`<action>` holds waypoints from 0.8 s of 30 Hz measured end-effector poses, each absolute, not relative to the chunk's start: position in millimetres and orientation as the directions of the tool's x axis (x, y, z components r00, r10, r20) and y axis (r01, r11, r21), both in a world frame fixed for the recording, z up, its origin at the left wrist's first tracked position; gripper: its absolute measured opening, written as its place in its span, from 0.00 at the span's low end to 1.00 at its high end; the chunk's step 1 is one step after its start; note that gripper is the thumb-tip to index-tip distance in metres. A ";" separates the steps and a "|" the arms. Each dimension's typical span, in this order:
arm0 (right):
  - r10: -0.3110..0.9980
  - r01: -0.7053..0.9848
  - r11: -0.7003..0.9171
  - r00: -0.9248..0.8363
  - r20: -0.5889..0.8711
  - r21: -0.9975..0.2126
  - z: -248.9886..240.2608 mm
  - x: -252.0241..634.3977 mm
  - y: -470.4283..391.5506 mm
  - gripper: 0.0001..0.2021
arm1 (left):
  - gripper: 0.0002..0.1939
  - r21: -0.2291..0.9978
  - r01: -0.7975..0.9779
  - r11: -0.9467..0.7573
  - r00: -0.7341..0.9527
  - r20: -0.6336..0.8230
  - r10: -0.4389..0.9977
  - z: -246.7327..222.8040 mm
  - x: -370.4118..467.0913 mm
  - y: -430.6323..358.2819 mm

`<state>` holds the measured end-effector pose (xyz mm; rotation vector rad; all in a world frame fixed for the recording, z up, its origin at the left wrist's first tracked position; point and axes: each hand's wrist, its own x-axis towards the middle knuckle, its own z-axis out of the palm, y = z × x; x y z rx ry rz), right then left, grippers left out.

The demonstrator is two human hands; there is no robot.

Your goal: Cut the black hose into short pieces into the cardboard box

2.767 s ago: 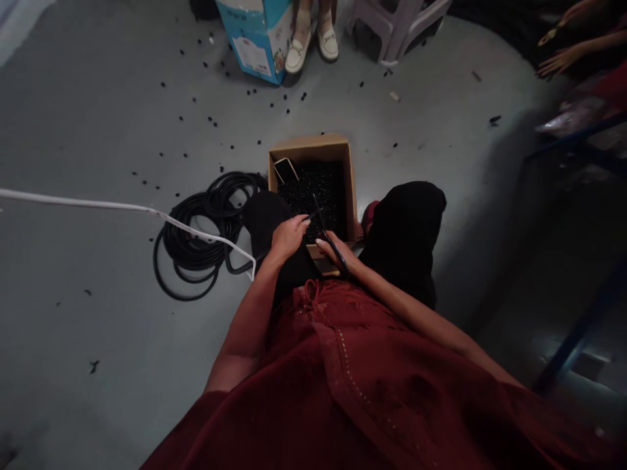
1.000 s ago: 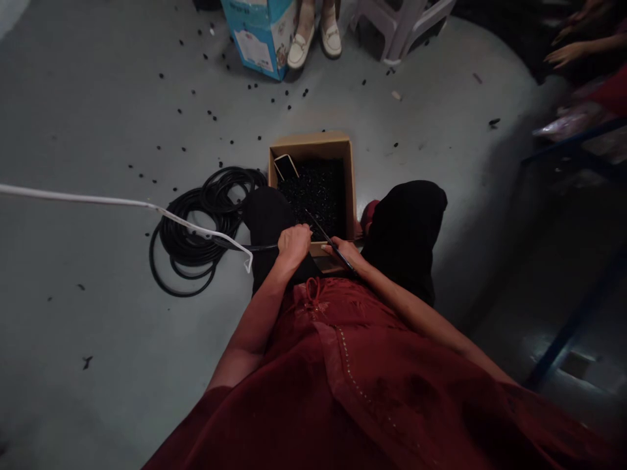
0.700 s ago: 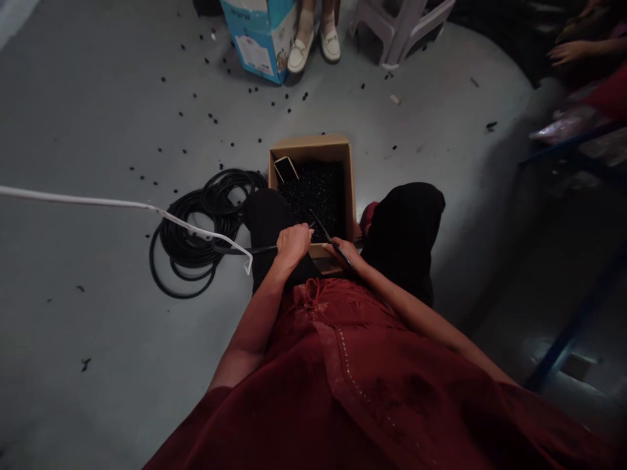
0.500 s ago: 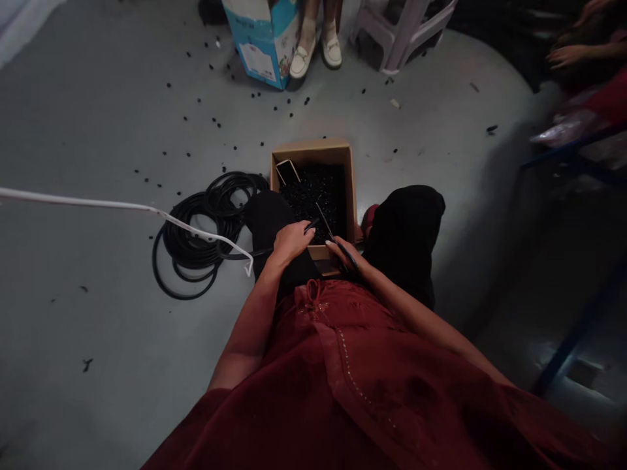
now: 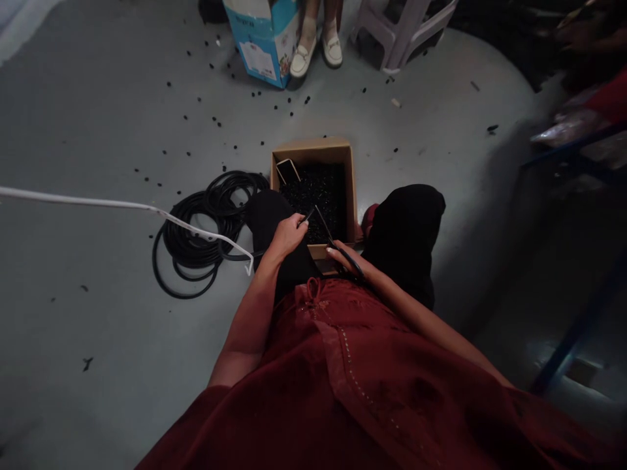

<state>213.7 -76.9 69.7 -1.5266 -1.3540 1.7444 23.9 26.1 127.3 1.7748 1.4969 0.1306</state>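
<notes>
The gray floor [image 5: 122, 261] is strewn with small black bits [image 5: 169, 83]; a blue carton [image 5: 259, 59], 2 white shoes [image 5: 302, 61] and a stool [image 5: 402, 32] stand beyond. Apart near the cardboard box [image 5: 313, 155], the left hand [image 5: 288, 235] grips a black hose [image 5: 182, 253] — coiled on the floor — and the right hand [image 5: 345, 250] holds scissors [image 5: 351, 262].

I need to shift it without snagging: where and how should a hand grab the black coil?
Probably by the outer loop of the black coil, hooked from the person's left: it bows out open there, while the left knee borders the right side and the white cord crosses over in view.
</notes>
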 end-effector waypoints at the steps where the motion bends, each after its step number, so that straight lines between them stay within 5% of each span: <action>1: 0.834 0.283 -0.400 -0.282 -0.475 -0.871 69.7 214.2 -77.4 0.22 | 0.16 0.611 0.792 0.004 0.302 -0.396 0.867 126.6 24.1 25.9; 24: 0.869 0.391 -0.289 -0.276 -0.410 -0.874 63.0 203.8 -69.1 0.23 | 0.18 0.357 0.892 -0.276 0.428 -0.476 0.768 120.1 27.2 18.2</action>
